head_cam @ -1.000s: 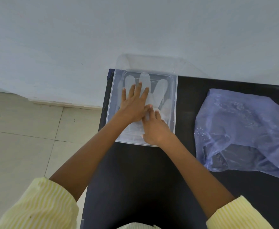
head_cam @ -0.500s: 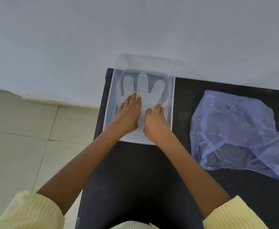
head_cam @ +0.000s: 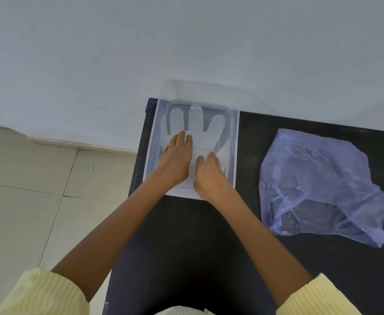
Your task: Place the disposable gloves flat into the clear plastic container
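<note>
A clear plastic container (head_cam: 236, 142) sits at the far left corner of the black table (head_cam: 204, 246). A translucent disposable glove (head_cam: 196, 126) lies flat inside it, fingers pointing away from me. My left hand (head_cam: 175, 159) rests palm down on the glove's left half, fingers stretched out together. My right hand (head_cam: 209, 176) presses on the glove's lower right, its fingers curled under at the knuckles. Both hands hide the glove's cuff.
A crumpled blue plastic bag (head_cam: 318, 178) lies on the table to the right of the container. A white wall rises directly behind the container. Tiled floor (head_cam: 38, 189) shows past the table's left edge.
Both hands have slid back toward me along the glove, uncovering more of its fingers. My right hand's fingers have curled under.
</note>
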